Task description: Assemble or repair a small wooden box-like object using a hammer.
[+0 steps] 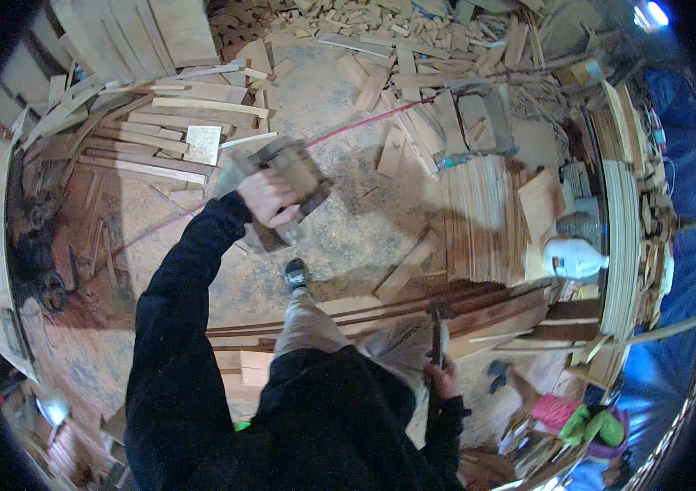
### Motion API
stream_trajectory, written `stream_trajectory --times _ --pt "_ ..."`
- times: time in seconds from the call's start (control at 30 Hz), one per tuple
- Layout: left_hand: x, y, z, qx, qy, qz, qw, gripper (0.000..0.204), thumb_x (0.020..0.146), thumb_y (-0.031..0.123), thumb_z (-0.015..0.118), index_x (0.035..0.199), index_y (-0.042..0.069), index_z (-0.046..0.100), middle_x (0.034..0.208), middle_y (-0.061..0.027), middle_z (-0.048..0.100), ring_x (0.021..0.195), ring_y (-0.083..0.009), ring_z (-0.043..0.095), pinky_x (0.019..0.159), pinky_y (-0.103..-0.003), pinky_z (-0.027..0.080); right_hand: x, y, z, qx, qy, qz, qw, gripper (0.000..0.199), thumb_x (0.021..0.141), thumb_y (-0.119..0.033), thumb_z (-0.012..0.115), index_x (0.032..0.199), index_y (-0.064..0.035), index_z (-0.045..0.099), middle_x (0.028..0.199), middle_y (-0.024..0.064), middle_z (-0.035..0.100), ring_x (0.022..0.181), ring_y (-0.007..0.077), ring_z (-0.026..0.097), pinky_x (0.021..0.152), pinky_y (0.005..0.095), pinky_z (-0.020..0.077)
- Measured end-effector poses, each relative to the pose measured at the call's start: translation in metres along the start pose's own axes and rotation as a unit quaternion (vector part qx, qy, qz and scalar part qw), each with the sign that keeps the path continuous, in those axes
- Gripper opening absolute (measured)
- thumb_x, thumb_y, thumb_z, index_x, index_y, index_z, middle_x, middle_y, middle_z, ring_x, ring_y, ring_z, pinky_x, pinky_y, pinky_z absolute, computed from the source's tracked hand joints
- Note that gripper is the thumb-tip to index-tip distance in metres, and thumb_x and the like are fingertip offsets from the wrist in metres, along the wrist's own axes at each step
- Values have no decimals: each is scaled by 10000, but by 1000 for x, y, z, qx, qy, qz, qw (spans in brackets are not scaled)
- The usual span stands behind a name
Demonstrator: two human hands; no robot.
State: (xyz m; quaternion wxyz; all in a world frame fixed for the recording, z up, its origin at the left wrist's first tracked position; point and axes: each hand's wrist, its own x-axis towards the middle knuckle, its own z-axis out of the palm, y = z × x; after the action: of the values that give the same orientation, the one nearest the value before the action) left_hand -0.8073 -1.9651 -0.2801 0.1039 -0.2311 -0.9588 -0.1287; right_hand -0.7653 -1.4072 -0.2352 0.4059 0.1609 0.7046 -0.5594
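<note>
My left hand [268, 199] is stretched out ahead over the floor, its fingers closed on a weathered wooden piece [301, 173]. That piece is boxy, grey-brown and slightly blurred; it resembles a small stool, but its exact kind is unclear. Down by my right thigh, my right hand [443, 381] grips a hammer [438, 331] by its handle, with the head pointing up and away from me. The two hands are far apart.
Timber strips [160, 135] lie piled at the left, and offcuts [413, 24] heap up at the back. Stacked boards [483, 217] and a white jug [574, 259] stand at the right. Long planks [479, 315] cross the floor by my legs. A red cord [364, 123] runs along the floor.
</note>
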Motion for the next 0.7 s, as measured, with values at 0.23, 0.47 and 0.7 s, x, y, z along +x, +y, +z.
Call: stream_trajectory --times 0.23,0.47,0.7 --pt "36 -31 72 -39 49 -129 990 247 820 246 508 666 59 553 623 -120 529 633 -284 549 587 -403 429 35 3 -15 52 -30 44 997 233 828 -112 582 1042 -49 513 636 25 517 460 104 459 411 242 366" --pt "-58 144 116 -221 37 -583 781 340 891 305 481 763 16 606 688 -166 586 669 -381 559 615 -468 419 172 44 -60 -98 -67 117 986 169 808 -214 536 846 -51 515 554 36 442 445 141 433 424 289 380" --pt "-116 322 177 -242 -54 -688 682 408 938 325 391 797 11 610 639 -147 594 596 -328 572 558 -403 447 381 141 -20 78 -191 182 961 265 852 -243 522 627 -121 454 503 29 452 393 188 446 379 307 375"
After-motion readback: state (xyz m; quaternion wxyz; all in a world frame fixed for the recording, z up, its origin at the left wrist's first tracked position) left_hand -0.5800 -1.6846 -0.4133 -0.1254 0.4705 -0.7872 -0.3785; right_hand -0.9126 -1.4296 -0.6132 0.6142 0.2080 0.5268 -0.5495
